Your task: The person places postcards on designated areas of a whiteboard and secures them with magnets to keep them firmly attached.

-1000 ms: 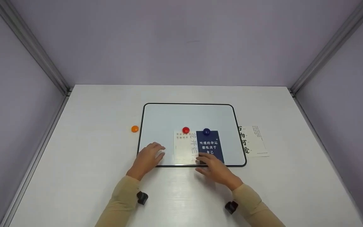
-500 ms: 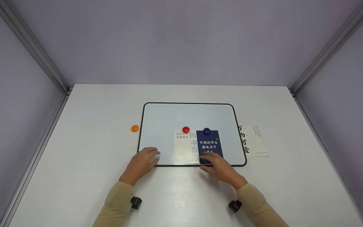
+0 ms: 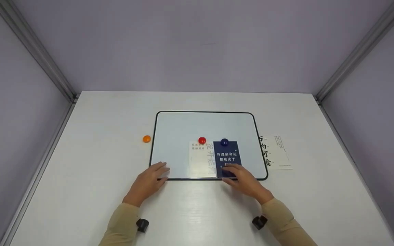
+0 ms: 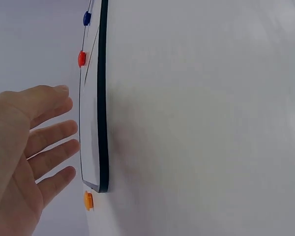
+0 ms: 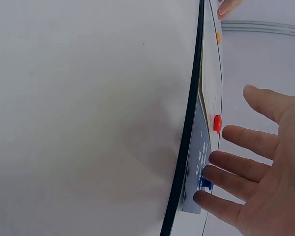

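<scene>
A whiteboard [image 3: 257, 136] with a black frame lies flat on the white table. A red magnet [image 3: 202, 140] pins a white card [image 3: 200, 160] to it. Beside that, a blue magnet [image 3: 224, 142] pins a dark blue card [image 3: 227, 153] with white characters. My left hand [image 3: 150, 177] lies flat, its fingertips at the board's near left edge [image 4: 103, 98]. The straight fingers of my right hand [image 3: 240, 174] rest on the blue card's lower end. In the right wrist view this hand [image 5: 265, 167] is spread beside the blue card [image 5: 199, 162]. Neither hand holds anything.
An orange magnet [image 3: 146, 138] sits on the table just left of the board. A second white card [image 3: 276, 152] with black characters lies on the table at the board's right. Purple walls close in the table on three sides.
My left hand has drawn back and to the left, off the board's surface to its near edge. My right hand has slid right along the blue card's lower end. Cards and magnets have not moved.
</scene>
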Tool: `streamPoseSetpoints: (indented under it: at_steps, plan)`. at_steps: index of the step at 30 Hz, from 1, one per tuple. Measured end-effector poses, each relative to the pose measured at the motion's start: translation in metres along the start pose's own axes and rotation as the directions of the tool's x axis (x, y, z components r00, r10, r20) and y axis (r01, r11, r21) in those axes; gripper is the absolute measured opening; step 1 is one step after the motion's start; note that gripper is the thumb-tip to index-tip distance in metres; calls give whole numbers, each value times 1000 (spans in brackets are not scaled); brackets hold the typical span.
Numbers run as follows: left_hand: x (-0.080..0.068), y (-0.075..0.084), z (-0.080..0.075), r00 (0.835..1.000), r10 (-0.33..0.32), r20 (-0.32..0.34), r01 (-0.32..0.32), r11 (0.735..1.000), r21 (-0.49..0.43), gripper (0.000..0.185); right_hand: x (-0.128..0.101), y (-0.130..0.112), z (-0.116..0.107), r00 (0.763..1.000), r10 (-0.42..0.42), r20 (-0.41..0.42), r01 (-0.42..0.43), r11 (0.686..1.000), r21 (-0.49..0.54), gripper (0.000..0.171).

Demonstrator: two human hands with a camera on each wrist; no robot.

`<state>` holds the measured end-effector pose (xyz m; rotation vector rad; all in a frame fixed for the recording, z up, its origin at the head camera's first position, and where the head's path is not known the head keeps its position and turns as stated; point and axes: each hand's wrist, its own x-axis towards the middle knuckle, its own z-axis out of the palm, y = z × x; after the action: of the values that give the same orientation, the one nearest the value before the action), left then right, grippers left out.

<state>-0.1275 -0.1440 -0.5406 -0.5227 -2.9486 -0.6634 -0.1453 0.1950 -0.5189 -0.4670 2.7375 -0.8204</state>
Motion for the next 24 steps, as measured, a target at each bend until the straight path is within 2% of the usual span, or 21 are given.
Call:
streamPoseSetpoints:
  at_steps: [6,13,16,24]
  plan:
    - [-6,-2,0,999,-27,26,27,1000,0,36,-1,5,-4,999,44,-3,-44,999,18,44]
    - [-10,-2,2,991,-83,103,87,996,-32,40,-1,13,-10,998,56,-25,-56,998,18,42]
    - [-11,-4,3,991,-65,120,66,998,-6,40,-2,17,-14,998,57,-32,-56,998,23,42]
    - [-15,-8,-1,993,41,112,-50,995,84,41,-6,30,-26,995,94,-42,-92,995,48,46]
